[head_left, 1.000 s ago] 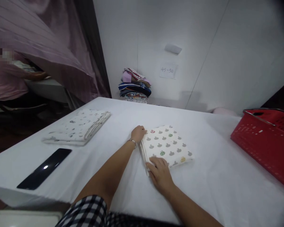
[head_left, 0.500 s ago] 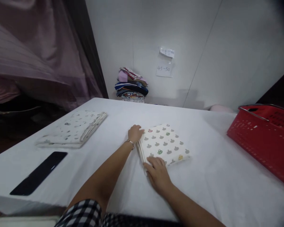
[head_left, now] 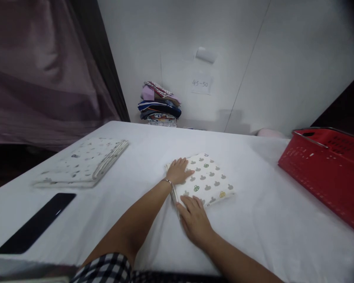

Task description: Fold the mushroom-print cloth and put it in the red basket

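Observation:
A folded white cloth with small grey, green, red and yellow prints (head_left: pixel 208 181) lies in the middle of the white table (head_left: pixel 268 220). My left hand (head_left: pixel 179 171) lies flat on the cloth's far left corner, fingers stretched out. At the near left corner my right hand (head_left: pixel 194 220) rests palm down, its fingertips on the cloth's edge. Neither hand grips anything.
A second folded patterned cloth (head_left: pixel 82 163) lies at the left, with a black phone (head_left: pixel 35 223) near the front left edge. A red plastic basket (head_left: pixel 327 169) stands at the right. A pile of folded fabrics (head_left: pixel 159 105) sits by the wall behind the table.
My left hand has slid from the cloth's left edge onto its top corner. The view has swung right, so the person at the left is out of sight.

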A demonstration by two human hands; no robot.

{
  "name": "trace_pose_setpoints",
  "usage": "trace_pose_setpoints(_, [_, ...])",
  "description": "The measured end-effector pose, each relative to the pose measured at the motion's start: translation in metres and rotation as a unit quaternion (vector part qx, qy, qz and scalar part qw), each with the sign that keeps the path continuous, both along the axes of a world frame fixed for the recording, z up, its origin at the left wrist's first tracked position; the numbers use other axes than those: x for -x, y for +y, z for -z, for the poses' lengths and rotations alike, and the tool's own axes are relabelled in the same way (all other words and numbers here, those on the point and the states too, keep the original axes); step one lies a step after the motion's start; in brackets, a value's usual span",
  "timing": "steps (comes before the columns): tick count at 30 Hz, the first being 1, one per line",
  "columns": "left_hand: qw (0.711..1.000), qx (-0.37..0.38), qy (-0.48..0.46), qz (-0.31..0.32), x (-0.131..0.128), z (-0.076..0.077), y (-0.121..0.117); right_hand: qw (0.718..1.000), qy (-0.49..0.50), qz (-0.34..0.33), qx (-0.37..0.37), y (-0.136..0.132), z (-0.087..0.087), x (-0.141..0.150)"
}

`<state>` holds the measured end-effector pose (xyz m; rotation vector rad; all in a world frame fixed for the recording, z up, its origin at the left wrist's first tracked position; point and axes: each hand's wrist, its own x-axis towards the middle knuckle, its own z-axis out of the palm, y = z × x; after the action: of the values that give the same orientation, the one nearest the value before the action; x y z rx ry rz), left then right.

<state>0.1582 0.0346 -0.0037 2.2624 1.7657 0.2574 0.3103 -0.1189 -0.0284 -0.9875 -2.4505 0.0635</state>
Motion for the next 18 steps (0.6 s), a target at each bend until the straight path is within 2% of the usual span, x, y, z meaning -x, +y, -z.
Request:
trace_pose_setpoints(12, [1.0, -0.019, 0.001, -0.003, -0.001, 0.002, -0.004, 0.999, -0.027, -0.015, 0.025, -0.007, -0.005, -0.003])
trace_pose_setpoints(15, [1.0, -0.028, 0.004, 0.001, -0.002, 0.001, -0.006, 0.997, -0.008, -0.041, 0.065, 0.002, -0.019, -0.012])
trace_pose_setpoints(18, [0.999, -0.041, 0.01, 0.008, -0.002, 0.0, -0.008, 0.996, 0.036, -0.028, 0.08, 0.032, -0.045, -0.023])
